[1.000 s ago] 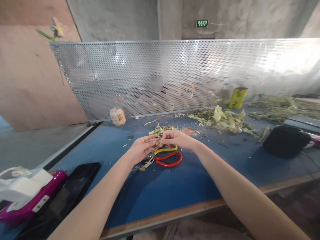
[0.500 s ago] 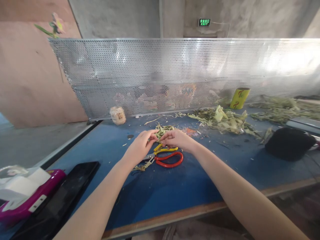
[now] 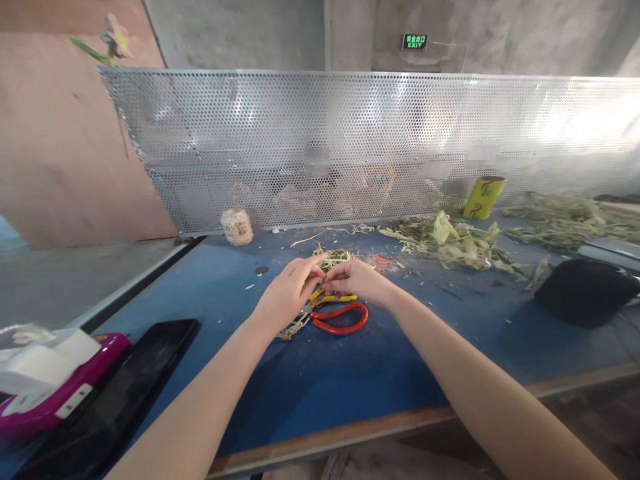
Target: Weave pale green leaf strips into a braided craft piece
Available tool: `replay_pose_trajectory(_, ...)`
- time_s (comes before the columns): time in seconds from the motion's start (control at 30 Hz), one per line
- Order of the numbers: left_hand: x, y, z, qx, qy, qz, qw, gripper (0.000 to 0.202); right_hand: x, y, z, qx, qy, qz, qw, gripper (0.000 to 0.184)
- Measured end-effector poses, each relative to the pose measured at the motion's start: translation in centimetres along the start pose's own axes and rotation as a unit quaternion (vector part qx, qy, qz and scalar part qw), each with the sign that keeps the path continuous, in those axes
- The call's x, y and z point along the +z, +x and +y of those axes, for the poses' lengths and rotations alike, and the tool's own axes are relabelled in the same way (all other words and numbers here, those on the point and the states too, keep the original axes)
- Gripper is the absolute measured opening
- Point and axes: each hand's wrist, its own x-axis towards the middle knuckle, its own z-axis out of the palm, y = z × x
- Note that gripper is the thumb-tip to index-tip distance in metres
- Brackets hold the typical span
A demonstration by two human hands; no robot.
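My left hand (image 3: 289, 293) and my right hand (image 3: 357, 279) meet over the middle of the blue table (image 3: 350, 373). Both pinch a small bunch of dry green-yellow plant strips (image 3: 320, 281) between their fingertips. Just beneath them lie scissors with one yellow and one red handle loop (image 3: 340, 312). A small heap of cut plant scraps (image 3: 334, 257) lies just beyond my fingers, and a few strands (image 3: 291, 328) trail by the scissor blades.
A perforated metal screen (image 3: 350, 147) stands along the table's far edge, with people dimly visible behind it. Plant husks (image 3: 450, 243) are piled at right, near a yellow cup (image 3: 483, 197) and a black bag (image 3: 583, 290). A twine roll (image 3: 237, 227), phone (image 3: 135, 387) and magenta device (image 3: 60, 393) are at left.
My left hand turned palm-down and moved a little forward and right over the strips. The right hand stayed nearly in place.
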Motion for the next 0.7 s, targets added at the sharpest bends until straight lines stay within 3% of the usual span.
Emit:
replay_pose_trajectory(0.13, 0.3, 0.1, -0.5, -0.145, -0.129, 0.015, 0.981, 0.053, 0.0, 0.0, -0.1, 0.007, 0.002, 0.015, 1.0, 0.008)
replay_pose_trajectory(0.23, 0.8, 0.1, -1.1, -0.223, -0.269, -0.048, 0.936, 0.056, -0.1, 0.1, 0.1, 0.006, 0.034, 0.018, 0.999, 0.007)
replay_pose_trajectory(0.3, 1.1, 0.1, -1.3, -0.231, -0.346, -0.068, 0.907, 0.061, -0.2, 0.2, 0.3, 0.007, 0.062, 0.02, 0.998, 0.007)
replay_pose_trajectory(0.37, 1.3, 0.1, -1.2, -0.228, -0.383, -0.053, 0.894, 0.063, -0.3, 0.3, 0.5, 0.009, 0.087, 0.022, 0.996, 0.007)
replay_pose_trajectory(0.53, 1.0, 0.5, -0.6, -0.258, -0.395, 0.015, 0.881, 0.068, -0.3, 0.4, 0.6, -0.007, 0.123, 0.004, 0.992, 0.011)
replay_pose_trajectory(0.7, 0.9, 0.4, -1.0, -0.248, -0.387, -0.008, 0.888, 0.068, -0.3, 0.1, 0.3, -0.027, 0.056, 0.022, 0.998, 0.013)
